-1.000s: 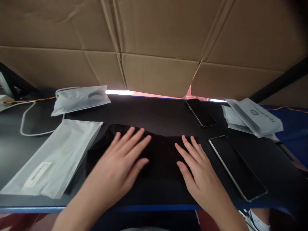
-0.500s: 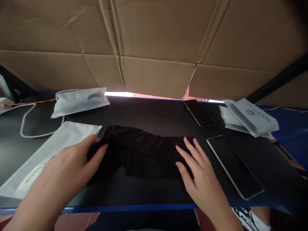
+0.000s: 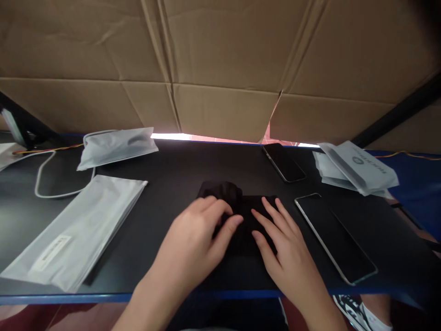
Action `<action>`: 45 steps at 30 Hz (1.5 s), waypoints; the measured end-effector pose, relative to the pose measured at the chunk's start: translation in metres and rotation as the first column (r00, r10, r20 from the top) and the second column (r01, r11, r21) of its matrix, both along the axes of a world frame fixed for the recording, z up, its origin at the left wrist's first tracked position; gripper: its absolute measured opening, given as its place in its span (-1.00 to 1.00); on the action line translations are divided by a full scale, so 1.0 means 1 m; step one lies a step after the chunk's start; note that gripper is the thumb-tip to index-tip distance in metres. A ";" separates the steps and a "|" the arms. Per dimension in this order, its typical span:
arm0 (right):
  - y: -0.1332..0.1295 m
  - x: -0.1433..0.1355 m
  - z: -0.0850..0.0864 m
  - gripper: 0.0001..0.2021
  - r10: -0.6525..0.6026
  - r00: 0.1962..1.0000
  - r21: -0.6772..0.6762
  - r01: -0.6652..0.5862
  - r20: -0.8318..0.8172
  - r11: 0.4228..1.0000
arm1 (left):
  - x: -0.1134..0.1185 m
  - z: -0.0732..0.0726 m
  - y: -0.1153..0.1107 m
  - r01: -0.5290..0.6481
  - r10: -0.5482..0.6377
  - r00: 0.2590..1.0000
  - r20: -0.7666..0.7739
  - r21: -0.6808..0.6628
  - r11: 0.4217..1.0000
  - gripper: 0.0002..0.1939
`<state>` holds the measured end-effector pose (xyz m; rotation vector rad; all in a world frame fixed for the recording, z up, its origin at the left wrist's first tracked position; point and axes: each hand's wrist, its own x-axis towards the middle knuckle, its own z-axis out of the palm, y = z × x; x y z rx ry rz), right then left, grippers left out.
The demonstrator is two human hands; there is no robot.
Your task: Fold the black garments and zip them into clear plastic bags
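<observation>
A black cloth (image 3: 220, 189) lies bunched and partly folded over at the front middle of the dark table. My left hand (image 3: 201, 230) pinches a fold of it between thumb and fingers. My right hand (image 3: 285, 241) rests on the cloth's right end with its fingers spread. The cloth's exact kind cannot be made out, and my left hand hides part of it. To the right of my right hand lies a large phone-like dark slab with a pale rim (image 3: 337, 239).
A frosted plastic bag with a label (image 3: 86, 220) lies at left, another frosted bag (image 3: 119, 146) behind it beside a white cable (image 3: 37, 177). A phone (image 3: 284, 162) and printed white pouches (image 3: 361, 168) lie back right. Cardboard (image 3: 220, 55) walls off the back.
My left hand has moved right, carrying the cloth's left end over toward its right end. The labelled bag is now uncovered. My right hand stays in place on the cloth.
</observation>
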<state>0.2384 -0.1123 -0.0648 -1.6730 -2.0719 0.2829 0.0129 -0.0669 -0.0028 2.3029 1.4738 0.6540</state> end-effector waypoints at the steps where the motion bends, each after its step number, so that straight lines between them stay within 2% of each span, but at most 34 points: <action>1: 0.000 0.000 0.000 -0.55 0.000 1.000 0.001 0.000 -0.001 1.000 | -0.006 0.001 0.002 -0.011 0.011 1.000 0.009 0.079 0.997 -0.72; 3: 0.000 0.001 0.001 -0.54 -0.004 1.000 -0.004 0.004 0.000 1.000 | -0.014 -0.001 0.004 0.032 -0.027 0.999 -0.026 0.206 0.978 -0.70; 4: 0.000 0.001 0.001 -0.54 -0.006 1.000 -0.005 0.006 -0.001 1.000 | -0.016 -0.005 0.004 0.081 -0.068 0.996 -0.064 0.224 0.971 -0.63; 6: 0.000 0.001 0.000 -0.54 -0.006 1.000 -0.003 0.006 -0.007 1.000 | -0.017 -0.018 0.003 0.172 -0.142 0.978 -0.150 0.203 0.964 -0.45; 8: 0.000 0.002 0.000 -0.54 -0.006 1.000 -0.005 0.006 -0.021 1.000 | -0.015 -0.033 0.000 0.201 -0.160 0.961 -0.223 0.172 0.964 -0.34; 11: 0.000 0.002 0.000 -0.55 -0.007 0.999 -0.010 0.007 -0.046 1.000 | -0.016 -0.042 -0.003 0.187 -0.143 0.956 -0.255 0.158 0.970 -0.40; 12: 0.000 0.002 0.000 -0.55 -0.006 0.998 -0.011 0.005 -0.057 1.000 | -0.018 -0.041 -0.003 0.140 -0.095 0.962 -0.255 0.168 0.976 -0.45; 14: -0.001 0.002 0.001 -0.55 -0.008 0.996 -0.016 0.007 -0.094 1.000 | -0.025 -0.033 -0.003 -0.036 0.088 0.963 -0.254 0.204 0.978 -0.50; 16: -0.001 0.003 0.002 -0.56 -0.029 0.988 -0.024 0.025 -0.152 0.999 | -0.033 -0.024 -0.002 -0.230 0.285 0.925 -0.251 0.228 0.946 -0.44; 17: -0.002 0.004 0.002 -0.56 -0.045 0.981 -0.026 0.041 -0.186 0.999 | -0.038 -0.022 -0.001 -0.285 0.337 0.907 -0.252 0.222 0.932 -0.36; 18: -0.002 0.004 0.003 -0.57 -0.062 0.973 -0.025 0.058 -0.220 0.998 | -0.041 -0.021 0.000 -0.299 0.347 0.904 -0.249 0.210 0.931 -0.29; 20: -0.002 0.006 0.003 -0.58 -0.096 0.956 -0.023 0.093 -0.276 0.995 | -0.045 -0.022 0.000 -0.246 0.281 0.931 -0.233 0.167 0.955 -0.26; 23: -0.002 0.007 0.004 -0.58 -0.124 0.942 -0.040 0.117 -0.313 0.992 | -0.040 -0.027 -0.005 -0.111 0.133 0.974 -0.185 0.122 0.986 -0.43; 25: -0.002 0.007 0.005 -0.59 -0.125 0.942 -0.047 0.116 -0.312 0.992 | -0.031 -0.029 -0.011 -0.061 0.083 0.982 -0.170 0.126 0.990 -0.51; 28: -0.003 0.007 0.005 -0.58 -0.126 0.943 -0.052 0.116 -0.307 0.992 | -0.021 -0.026 -0.016 -0.025 0.050 0.987 -0.154 0.163 0.986 -0.47; 30: -0.003 0.007 0.005 -0.58 -0.134 0.941 -0.059 0.121 -0.310 0.991 | -0.023 -0.024 -0.013 -0.067 0.090 0.988 -0.122 0.186 0.980 -0.39; 32: -0.004 0.007 0.004 -0.59 -0.142 0.937 -0.069 0.126 -0.319 0.990 | -0.034 -0.022 -0.007 -0.190 0.205 0.976 -0.070 0.184 0.964 -0.32; 34: -0.004 0.008 0.004 -0.59 -0.147 0.932 -0.079 0.128 -0.330 0.989 | -0.047 -0.022 -0.001 -0.323 0.332 0.941 -0.069 0.117 0.939 -0.31; 36: -0.003 0.008 0.004 -0.59 -0.149 0.928 -0.076 0.131 -0.341 0.988 | -0.057 -0.024 0.004 -0.377 0.375 0.912 -0.166 0.018 0.926 -0.41; 39: -0.001 0.008 0.003 -0.60 -0.169 0.917 -0.024 0.172 -0.360 0.985 | -0.061 -0.026 0.007 -0.301 0.272 0.930 -0.247 -0.086 0.950 -0.56; 42: 0.000 0.008 0.003 -0.61 -0.194 0.900 0.021 0.219 -0.391 0.975 | -0.055 -0.018 0.009 -0.231 0.222 0.971 -0.090 -0.098 0.968 -0.59; 45: 0.000 0.010 0.004 -0.62 -0.210 0.875 0.012 0.239 -0.436 0.971 | -0.043 0.006 0.008 -0.225 0.228 0.969 0.095 -0.042 0.973 -0.62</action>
